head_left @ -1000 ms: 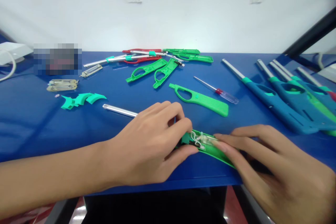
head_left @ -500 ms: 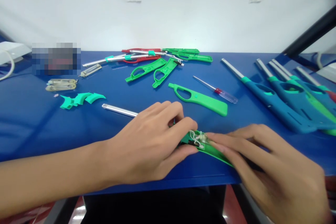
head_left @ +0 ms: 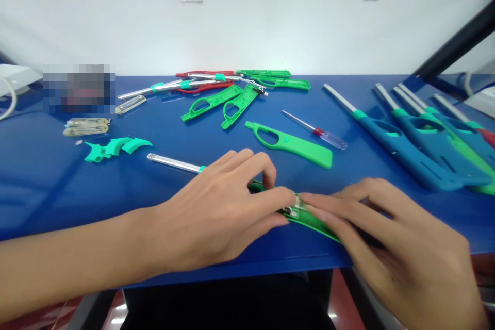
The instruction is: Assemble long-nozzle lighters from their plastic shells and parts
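Near the table's front edge lies an opened gas lighter, its green half-shell (head_left: 315,223) facing up with a white wire and a dark part inside. Its metal tube (head_left: 174,162) sticks out to the left. My left hand (head_left: 232,206) is closed round the middle of the lighter, with the index fingertip pressing on the inner parts. My right hand (head_left: 402,237) pinches a small clear part, seemingly the end of the fuel tank (head_left: 299,202), at the shell's wide end; most of it is hidden under the fingers. A matching green half-shell (head_left: 294,148) lies just behind.
A screwdriver (head_left: 328,136) lies beyond the loose shell. Several assembled blue lighters (head_left: 410,149) are at the right. Green and red shells (head_left: 211,103) and metal tubes lie at the back. Clear tanks (head_left: 87,126) and teal triggers (head_left: 116,147) are at the left.
My left index finger has moved right and down onto the inner parts, covering more of the white wire. My right hand keeps its pinch. The view has shifted slightly.
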### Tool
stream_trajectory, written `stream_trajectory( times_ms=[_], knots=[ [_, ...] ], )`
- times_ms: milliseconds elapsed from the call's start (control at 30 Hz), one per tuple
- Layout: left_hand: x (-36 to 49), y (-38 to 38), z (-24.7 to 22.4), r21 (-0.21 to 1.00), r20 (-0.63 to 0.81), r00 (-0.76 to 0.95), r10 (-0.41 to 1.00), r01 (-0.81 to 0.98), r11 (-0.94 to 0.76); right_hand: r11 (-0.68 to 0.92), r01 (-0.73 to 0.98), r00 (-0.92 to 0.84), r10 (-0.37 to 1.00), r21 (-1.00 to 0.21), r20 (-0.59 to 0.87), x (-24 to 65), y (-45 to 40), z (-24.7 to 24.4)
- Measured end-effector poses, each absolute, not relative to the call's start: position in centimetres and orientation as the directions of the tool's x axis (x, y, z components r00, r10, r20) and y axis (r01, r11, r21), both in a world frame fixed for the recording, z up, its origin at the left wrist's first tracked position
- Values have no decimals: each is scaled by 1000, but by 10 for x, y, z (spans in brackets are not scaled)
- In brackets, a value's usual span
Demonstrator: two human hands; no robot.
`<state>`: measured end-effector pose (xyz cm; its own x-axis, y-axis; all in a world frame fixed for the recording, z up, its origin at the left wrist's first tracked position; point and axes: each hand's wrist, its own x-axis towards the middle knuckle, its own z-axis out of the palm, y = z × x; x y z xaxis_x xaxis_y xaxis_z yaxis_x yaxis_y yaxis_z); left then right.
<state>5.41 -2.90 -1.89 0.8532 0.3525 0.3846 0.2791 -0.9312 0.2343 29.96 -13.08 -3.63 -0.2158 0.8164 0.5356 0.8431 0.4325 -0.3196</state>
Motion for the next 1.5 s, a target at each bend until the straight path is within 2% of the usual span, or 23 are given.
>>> stream_trajectory(
  times_ms=[433, 533, 733, 1000, 1267, 1500],
  knots=[
    [53, -28, -18, 214, 433, 843, 318, 247, -945, 442, 856, -246, 806, -269, 539, 298, -133, -36],
    [55, -29, -17, 246, 434, 843, 319, 229, -942, 432, 864, -253, 816, -258, 520, 298, -135, -36],
    [57, -29, -13, 388, 393, 842, 370, 213, -897, 458, 864, -302, 805, -211, 511, 301, -143, -35],
    [54, -27, -16, 452, 410, 811, 417, 217, -865, 427, 892, -310, 819, -151, 483, 300, -146, -38],
    [54, -28, -17, 437, 420, 809, 412, 217, -873, 432, 902, -380, 804, -10, 458, 305, -148, -42],
    [54, -28, -17, 436, 406, 819, 405, 216, -874, 431, 902, -373, 813, -31, 446, 308, -150, -43]
  ],
)
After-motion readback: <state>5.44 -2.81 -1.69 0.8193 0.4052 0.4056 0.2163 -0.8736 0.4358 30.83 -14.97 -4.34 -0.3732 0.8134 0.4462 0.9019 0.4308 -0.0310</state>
